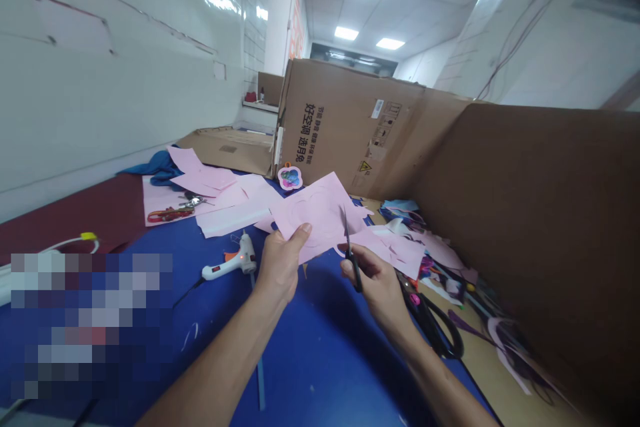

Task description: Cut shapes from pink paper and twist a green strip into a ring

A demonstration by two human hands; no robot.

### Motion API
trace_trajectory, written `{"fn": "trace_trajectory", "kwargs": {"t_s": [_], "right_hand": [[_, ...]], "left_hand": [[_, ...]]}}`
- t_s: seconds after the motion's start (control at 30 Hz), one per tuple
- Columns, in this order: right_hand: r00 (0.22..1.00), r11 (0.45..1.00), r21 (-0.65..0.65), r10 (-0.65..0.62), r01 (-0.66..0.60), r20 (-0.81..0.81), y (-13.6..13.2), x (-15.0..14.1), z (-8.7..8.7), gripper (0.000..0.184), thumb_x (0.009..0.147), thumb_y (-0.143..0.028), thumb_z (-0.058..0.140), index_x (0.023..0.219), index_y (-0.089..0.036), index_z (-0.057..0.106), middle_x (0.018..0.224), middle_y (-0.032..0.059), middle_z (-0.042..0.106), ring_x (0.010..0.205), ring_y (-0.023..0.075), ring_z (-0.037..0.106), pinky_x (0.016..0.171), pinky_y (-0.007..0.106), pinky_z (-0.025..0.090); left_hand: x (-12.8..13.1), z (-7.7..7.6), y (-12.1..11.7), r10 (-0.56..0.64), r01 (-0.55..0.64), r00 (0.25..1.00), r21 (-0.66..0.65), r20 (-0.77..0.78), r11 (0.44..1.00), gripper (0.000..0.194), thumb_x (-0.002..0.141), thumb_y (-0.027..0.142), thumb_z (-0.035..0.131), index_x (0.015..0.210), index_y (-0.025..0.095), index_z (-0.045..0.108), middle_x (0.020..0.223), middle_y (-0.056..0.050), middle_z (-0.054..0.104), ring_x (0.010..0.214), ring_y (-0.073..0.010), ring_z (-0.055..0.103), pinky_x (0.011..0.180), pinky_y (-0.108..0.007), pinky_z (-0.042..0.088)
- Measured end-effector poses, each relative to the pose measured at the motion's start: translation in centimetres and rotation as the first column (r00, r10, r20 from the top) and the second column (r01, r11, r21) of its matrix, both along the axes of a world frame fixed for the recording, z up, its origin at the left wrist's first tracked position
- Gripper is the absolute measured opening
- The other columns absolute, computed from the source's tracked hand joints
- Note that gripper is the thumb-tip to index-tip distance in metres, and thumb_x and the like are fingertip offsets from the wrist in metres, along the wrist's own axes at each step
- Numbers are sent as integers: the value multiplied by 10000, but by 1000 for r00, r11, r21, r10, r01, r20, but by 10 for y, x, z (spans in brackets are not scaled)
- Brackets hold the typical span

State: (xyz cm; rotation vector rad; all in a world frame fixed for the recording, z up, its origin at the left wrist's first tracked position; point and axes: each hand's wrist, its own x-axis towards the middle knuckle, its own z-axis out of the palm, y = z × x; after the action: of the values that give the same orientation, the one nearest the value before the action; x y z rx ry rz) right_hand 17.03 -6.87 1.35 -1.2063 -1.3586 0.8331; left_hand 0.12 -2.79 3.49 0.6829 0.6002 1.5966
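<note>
the left hand (283, 263) is shut on a sheet of pink paper (315, 217), pinching its low edge between the thumb and the fingers. the sheet is held up above the blue worktop (310, 360), and a faint curved line shows on it. the right hand (373, 287) is closed around small scissors (353, 260) with dark handles, and the thin blades point up. the blades are right by the edge of the sheet, but i cannot tell if they are cutting it.

a white glue gun (233, 263) with a small red light lies on the worktop, just left of the left hand. big black scissors (435, 323) lie near the right hand. more pink paper pieces (225, 197) are spread out ahead, by a red strap (170, 215) and a blue cloth (157, 170). a small round craft piece (290, 178) with blue and pink colors sits by a big cardboard box (345, 120). a heap of colored paper scraps (405, 213) lies on the right, beside a brown cardboard wall (525, 227).
</note>
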Motion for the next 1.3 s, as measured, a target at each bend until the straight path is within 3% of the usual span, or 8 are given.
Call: {"fn": "trace_trajectory", "kwargs": {"t_s": [0.17,0.6,1.3], "right_hand": [[1000,1000,5,8,-8,-1,0,1,0,505,798,-557,804,1144,-189,787,848,27,662,730,176,534,671,305,409],[1000,1000,13,3,-3,-7,0,-1,1,483,794,-540,809,1119,-183,801,775,13,625,700,167,513,653,299,393],[1000,1000,11,8,-8,-18,-2,-2,1,479,798,-543,810,1112,-182,804,733,4,598,692,167,491,642,303,381]], "left_hand": [[-1,1,1,7,-7,1000,-10,-13,1000,535,626,362,968,1070,114,803,1060,-156,824,1075,-345,758,1052,-499,544],[-4,2,2,2,-1,1000,24,-25,1000,583,642,351,963,1150,121,794,1112,-156,820,1078,-335,760,1049,-489,550],[-12,6,4,-25,26,998,13,-57,1000,530,638,338,969,1102,138,808,1133,-160,816,1140,-355,742,1122,-529,497]]}}
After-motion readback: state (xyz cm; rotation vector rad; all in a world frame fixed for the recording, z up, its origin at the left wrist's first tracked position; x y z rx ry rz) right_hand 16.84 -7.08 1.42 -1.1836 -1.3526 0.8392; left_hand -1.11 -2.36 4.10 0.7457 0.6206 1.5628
